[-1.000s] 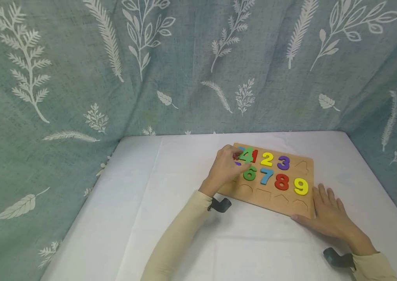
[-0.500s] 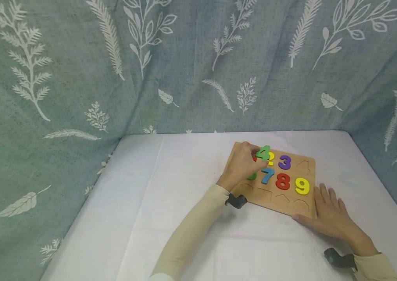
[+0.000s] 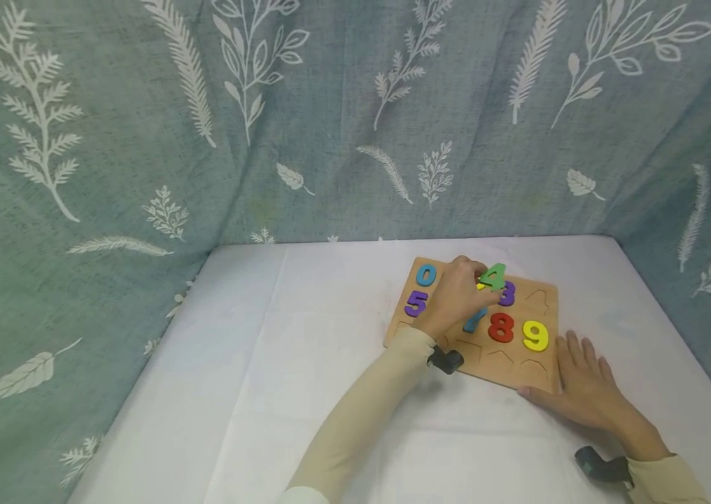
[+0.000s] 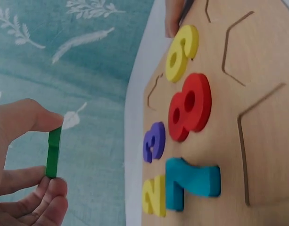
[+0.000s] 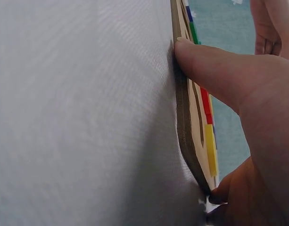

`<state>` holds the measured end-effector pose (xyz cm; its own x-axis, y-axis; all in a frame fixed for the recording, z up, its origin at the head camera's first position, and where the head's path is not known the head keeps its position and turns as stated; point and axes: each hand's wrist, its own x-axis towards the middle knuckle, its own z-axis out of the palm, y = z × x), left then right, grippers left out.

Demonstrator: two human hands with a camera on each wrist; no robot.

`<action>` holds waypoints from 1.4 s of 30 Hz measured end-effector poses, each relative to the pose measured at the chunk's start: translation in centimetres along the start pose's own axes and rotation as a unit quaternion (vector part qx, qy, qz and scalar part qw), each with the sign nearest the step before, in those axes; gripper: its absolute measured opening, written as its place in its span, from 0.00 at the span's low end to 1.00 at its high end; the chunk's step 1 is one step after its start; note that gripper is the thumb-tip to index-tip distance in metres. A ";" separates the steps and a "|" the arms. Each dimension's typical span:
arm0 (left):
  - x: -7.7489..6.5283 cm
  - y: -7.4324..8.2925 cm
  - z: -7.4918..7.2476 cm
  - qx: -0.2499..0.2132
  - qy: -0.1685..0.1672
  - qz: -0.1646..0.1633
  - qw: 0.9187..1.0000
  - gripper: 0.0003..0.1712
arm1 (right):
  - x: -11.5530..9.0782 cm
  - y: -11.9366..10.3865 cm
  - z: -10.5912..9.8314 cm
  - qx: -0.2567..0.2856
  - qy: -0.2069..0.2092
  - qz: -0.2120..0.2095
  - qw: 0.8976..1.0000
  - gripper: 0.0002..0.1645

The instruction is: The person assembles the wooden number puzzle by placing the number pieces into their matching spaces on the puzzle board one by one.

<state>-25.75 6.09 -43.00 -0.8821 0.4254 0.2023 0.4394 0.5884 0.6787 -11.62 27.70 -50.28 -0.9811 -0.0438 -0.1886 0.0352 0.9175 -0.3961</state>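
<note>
Between thumb and fingers my left hand (image 3: pixel 459 294) pinches a green number 4 (image 3: pixel 493 277), raised over the wooden number board (image 3: pixel 456 344). In the left wrist view the green 4 (image 4: pixel 53 151) shows edge-on, off the board's surface. At the board's right end my right hand (image 3: pixel 588 385) lies with fingers spread, its thumb touching the front edge near the corner, as the right wrist view of the thumb (image 5: pixel 215 66) shows. The empty 4-shaped outline (image 3: pixel 538 299) is at the upper right of the board, beyond the purple 3 (image 3: pixel 507 294).
Seated on the board are a blue 0 (image 3: pixel 426 274), purple 5 (image 3: pixel 416 304), blue 7 (image 4: pixel 191 183), red 8 (image 3: pixel 501 327) and yellow 9 (image 3: pixel 535 336). Outlined recesses run along its front row. White cloth (image 3: pixel 305 294) covers the table; a patterned curtain (image 3: pixel 330 126) stands behind.
My left hand has moved right across the board with the green 4, from over the 0 and 1 to near the 3. The right hand has stayed at the board's edge.
</note>
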 end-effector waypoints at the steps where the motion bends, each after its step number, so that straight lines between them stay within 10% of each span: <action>1: 0.2 0.1 0.2 -0.006 -0.001 -0.003 1.000 0.27 | 0.0 0.0 0.0 0.000 0.001 -0.001 1.000 0.80; 42: 3.7 2.6 9.8 0.097 -0.053 -0.075 0.991 0.19 | -0.2 0.1 -0.2 0.007 0.013 -0.017 1.000 0.77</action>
<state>-26.23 15.91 -47.43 -0.9217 0.3870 0.0269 0.3381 0.7672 0.5451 -11.45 27.89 -50.09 -0.9865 -0.0648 -0.1504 0.0033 0.9102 -0.4141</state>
